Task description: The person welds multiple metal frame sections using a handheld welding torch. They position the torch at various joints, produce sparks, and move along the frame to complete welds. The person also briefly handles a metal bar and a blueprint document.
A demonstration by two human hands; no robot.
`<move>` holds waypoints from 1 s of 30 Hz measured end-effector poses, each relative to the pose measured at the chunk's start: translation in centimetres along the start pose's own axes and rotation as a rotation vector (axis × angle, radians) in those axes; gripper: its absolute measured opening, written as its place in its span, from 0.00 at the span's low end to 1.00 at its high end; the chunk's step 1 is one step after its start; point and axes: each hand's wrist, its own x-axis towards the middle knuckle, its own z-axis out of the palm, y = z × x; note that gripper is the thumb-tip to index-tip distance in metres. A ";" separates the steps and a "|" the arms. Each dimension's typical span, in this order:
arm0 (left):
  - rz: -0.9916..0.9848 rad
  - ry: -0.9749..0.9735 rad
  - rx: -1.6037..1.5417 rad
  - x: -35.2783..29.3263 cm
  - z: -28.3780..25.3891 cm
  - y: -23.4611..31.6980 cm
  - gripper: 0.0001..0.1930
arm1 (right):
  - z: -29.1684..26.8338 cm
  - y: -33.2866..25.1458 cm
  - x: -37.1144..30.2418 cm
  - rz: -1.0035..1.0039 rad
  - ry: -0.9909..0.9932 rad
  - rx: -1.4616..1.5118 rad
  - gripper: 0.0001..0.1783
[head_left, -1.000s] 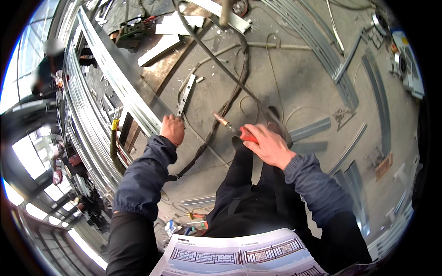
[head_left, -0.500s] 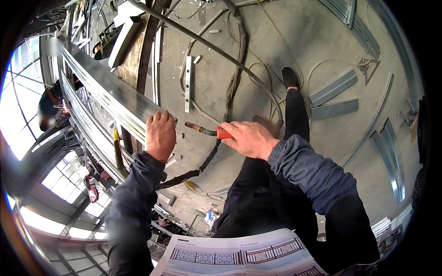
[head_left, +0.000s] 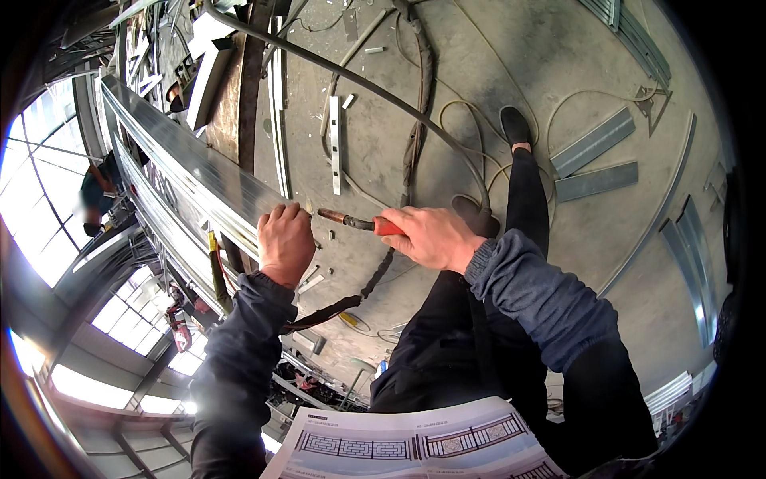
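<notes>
Indoors, a worker's right hand (head_left: 435,239) grasps a red-handled torch (head_left: 387,227), its copper-coloured nozzle pointed left above the concrete floor (head_left: 471,56) and just beside the fingers of the left hand (head_left: 285,246). That hand, its fingers curled, is at the near end of a long silver beam (head_left: 209,172); whether it grips anything cannot be told. Ahead, a dark cable (head_left: 423,76) runs across the floor, near a pale bar (head_left: 335,156) with dark spots. Two grey strips (head_left: 594,142) lie to the right, beyond a dark shoe (head_left: 515,125). A printed sheet (head_left: 415,439) spans the lower edge; another person (head_left: 97,191) appears at far left.
</notes>
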 end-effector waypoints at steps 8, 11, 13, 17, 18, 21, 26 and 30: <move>-0.090 0.252 -0.231 -3.9 -3.2 4.9 0.19 | -0.7 0.4 -0.3 0.067 -0.039 -0.084 0.27; -0.808 0.005 -1.326 -9.0 1.7 9.2 0.11 | -0.6 0.4 -0.1 0.033 -0.001 -0.091 0.27; -1.260 0.021 -2.011 -9.5 5.1 9.9 0.17 | -1.2 0.0 0.1 0.055 -0.022 -0.075 0.26; -1.187 0.610 -2.881 -9.8 12.0 8.4 0.19 | -2.2 -1.0 0.4 0.055 -0.050 -0.053 0.27; -1.024 0.746 -3.031 -9.6 13.3 8.0 0.19 | -2.4 -1.3 0.6 0.053 -0.054 -0.057 0.28; -1.417 1.277 -3.121 -7.6 15.0 7.3 0.23 | -2.4 -1.7 1.1 0.076 -0.059 -0.054 0.27; -1.608 1.917 -3.107 -6.1 20.2 5.7 0.28 | -3.1 -2.8 2.0 0.084 -0.083 -0.053 0.26; -0.673 2.297 -3.752 -5.1 24.1 4.1 0.26 | -4.1 -3.6 2.0 0.113 -0.071 -0.041 0.26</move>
